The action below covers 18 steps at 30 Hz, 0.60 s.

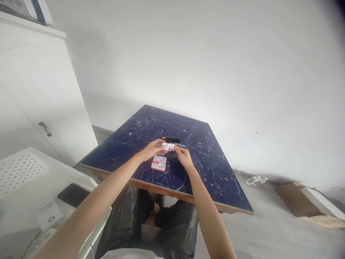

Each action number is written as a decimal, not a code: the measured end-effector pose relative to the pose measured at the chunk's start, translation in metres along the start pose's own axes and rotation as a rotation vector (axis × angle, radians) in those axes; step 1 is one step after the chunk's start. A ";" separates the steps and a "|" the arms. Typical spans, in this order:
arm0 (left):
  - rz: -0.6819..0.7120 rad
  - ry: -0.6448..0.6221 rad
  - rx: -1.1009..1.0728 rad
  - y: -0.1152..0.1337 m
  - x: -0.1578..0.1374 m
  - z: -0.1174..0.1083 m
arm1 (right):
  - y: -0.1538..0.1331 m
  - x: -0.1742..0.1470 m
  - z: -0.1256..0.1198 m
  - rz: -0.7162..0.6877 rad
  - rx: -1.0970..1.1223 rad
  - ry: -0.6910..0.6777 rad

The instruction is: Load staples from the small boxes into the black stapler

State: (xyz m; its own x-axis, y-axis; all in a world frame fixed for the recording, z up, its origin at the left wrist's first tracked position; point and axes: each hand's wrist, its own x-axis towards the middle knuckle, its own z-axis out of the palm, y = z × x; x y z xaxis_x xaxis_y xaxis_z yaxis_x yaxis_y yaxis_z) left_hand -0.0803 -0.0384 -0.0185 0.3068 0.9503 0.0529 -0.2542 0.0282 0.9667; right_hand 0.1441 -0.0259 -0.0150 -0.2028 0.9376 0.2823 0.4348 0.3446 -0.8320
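Observation:
Between my two hands, above the dark blue table (134,144), is a small white-and-red box (169,147). My left hand (154,149) grips its left end, with the fingers closed around it. At its right end, the fingers of my right hand (183,157) pinch it. Just below my left hand lie small red-and-white boxes (158,166), close together on the tabletop. Behind the held box rests a black object with an orange end (172,139). A dark, partly metallic piece beside it is mostly hidden by my right hand and the box.
On the left stand a white cabinet (40,82) and a white surface carrying a black phone (72,195). A clear plastic bottle (256,180) and an open cardboard box (299,199) lie on the floor at right. The wall rises behind the table.

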 end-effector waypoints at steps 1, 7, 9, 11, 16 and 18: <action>0.003 0.014 0.004 0.000 0.000 0.000 | -0.001 -0.001 0.001 -0.026 -0.054 0.008; 0.015 0.053 0.009 0.001 0.001 0.002 | -0.002 -0.002 0.002 -0.138 -0.198 0.024; 0.012 0.058 0.002 0.001 0.001 0.003 | 0.002 -0.001 0.002 -0.122 -0.177 0.031; 0.015 0.066 -0.002 0.001 0.001 0.003 | 0.005 0.001 0.002 -0.100 -0.142 0.028; 0.003 0.037 0.002 0.002 0.000 0.003 | 0.003 0.001 0.004 -0.088 -0.082 -0.051; -0.004 0.037 -0.003 0.003 -0.001 0.004 | 0.001 0.000 0.004 -0.075 -0.051 -0.077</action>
State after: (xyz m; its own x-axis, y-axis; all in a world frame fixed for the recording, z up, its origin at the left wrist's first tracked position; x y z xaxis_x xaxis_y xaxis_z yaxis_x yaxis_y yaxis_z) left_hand -0.0782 -0.0407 -0.0146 0.2737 0.9610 0.0400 -0.2559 0.0327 0.9661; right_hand 0.1413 -0.0260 -0.0174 -0.3029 0.9033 0.3038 0.4594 0.4177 -0.7839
